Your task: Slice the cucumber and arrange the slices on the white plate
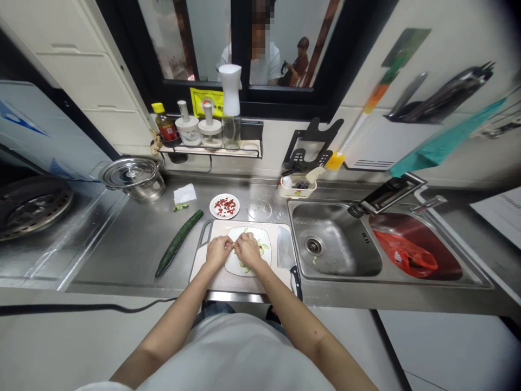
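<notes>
My left hand [218, 251] and my right hand [247, 250] meet over the left part of a white plate [233, 266]. The fingers of both are pinched together, their tips almost touching. Whatever lies between them is too small to make out. Pale green cucumber slices [245, 267] with small red bits are set out on the plate, partly covered by my right hand. Under the plate lies a light cutting board [211, 279] with a grey handle. A kitchen knife [286, 247] rests along the board's right side, its black handle toward me.
Left of the board lies a whole cucumber [179, 243]. Behind it are a white tissue [184, 194], green scraps [180, 207] and a small dish [213, 212] of chopped red pieces. A lidded steel pot [148, 184] stands back left. The double sink [337, 271] is on the right.
</notes>
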A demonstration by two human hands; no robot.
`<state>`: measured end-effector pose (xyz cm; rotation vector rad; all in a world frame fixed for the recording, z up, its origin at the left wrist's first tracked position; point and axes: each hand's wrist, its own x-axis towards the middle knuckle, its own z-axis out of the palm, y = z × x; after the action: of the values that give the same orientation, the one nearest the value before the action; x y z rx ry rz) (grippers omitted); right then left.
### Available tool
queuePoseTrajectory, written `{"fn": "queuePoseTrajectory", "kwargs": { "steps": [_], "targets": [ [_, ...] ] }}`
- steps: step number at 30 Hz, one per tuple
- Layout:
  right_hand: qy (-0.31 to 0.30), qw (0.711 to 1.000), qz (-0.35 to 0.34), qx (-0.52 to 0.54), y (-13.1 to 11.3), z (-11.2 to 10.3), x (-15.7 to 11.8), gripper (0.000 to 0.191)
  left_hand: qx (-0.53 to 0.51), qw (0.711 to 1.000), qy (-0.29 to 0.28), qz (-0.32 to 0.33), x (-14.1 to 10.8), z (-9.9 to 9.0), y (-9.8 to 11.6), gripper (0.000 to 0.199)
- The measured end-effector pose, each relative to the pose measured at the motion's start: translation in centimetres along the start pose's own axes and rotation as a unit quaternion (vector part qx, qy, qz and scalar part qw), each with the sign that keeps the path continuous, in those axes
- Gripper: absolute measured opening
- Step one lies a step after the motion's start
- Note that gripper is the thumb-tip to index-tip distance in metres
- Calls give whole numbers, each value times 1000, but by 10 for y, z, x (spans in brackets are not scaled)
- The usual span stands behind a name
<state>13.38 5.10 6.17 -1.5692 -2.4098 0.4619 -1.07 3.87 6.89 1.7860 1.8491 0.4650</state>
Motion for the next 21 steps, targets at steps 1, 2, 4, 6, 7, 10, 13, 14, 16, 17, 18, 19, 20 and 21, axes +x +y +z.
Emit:
{"fn": "queuePoseTrajectory", "kwargs": {
  "steps": [1,2,4,6,7,10,13,14,16,17,18,19,20,21],
  "targets": [
    [2,1000,-1,-2,0,0,0,18,3,1000,0,0,0,0,0,14],
    [2,1000,-3,-4,0,0,0,19,6,1000,-1,0,0,0,1,14],
    [3,1000,-5,-6,1,1,1,20,14,1000,-2,0,0,0,1,14],
    [1,1000,-4,-7,0,1,1,20,21,1000,-3,3,0,0,2,15],
    [-1,1000,-3,-8,0,1,2,20,24,1000,-3,4,0,0,2,14],
    [-12,1000,5,-13,0,1,2,20,32,999,-2,3,1,1,2,14],
    [-33,999,12,-27,-1,-1,4,22,38,999,-3,0,1,2,2,14],
    [-39,999,14,-33,-1,-1,4,22,41,999,-3,0,1,2,2,14],
    [-47,998,17,-42,-1,-2,4,23,43,999,-4,0,1,2,3,14],
    [-50,998,18,-45,-1,-2,5,24,44,999,-4,0,1,1,3,14],
    [-51,997,19,-47,-1,-2,5,24,44,999,-5,0,0,1,3,14],
    [-52,997,20,-47,-1,-3,5,24,44,999,-6,0,0,1,3,14],
    [-53,997,22,-48,-1,-3,5,24,45,999,-7,0,0,1,4,14],
    [-53,997,23,-48,-1,-3,5,24,47,999,-7,-1,0,1,4,14]
  ]
}}
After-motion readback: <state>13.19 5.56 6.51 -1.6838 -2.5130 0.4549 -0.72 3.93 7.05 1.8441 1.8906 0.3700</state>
